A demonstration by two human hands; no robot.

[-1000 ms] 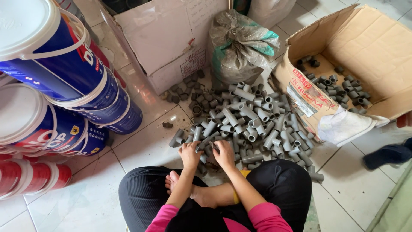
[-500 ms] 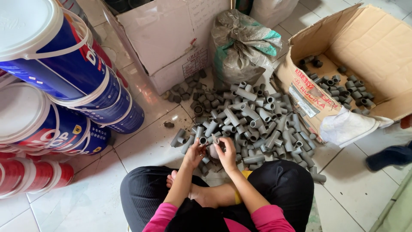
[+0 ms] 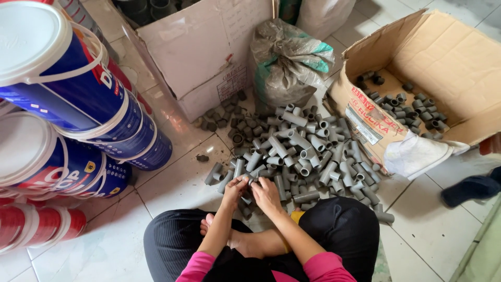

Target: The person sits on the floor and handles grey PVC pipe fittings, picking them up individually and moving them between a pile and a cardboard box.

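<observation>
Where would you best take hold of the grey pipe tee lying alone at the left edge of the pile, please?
Probably across the straight run of the grey pipe tee, from above: it lies flat on the tiled floor, apart from the pile, its left side free.

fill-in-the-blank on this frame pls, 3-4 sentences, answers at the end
1. Both hands, left hand and right hand, meet at the near edge of a pile of grey pipe ____ on the tiled floor.
2. The open cardboard box at the right holds more of the same parts, all ____ in colour.
3. The stacked buckets at the left have blue sides and ____ lids.

Answers: fittings; grey; white
</observation>
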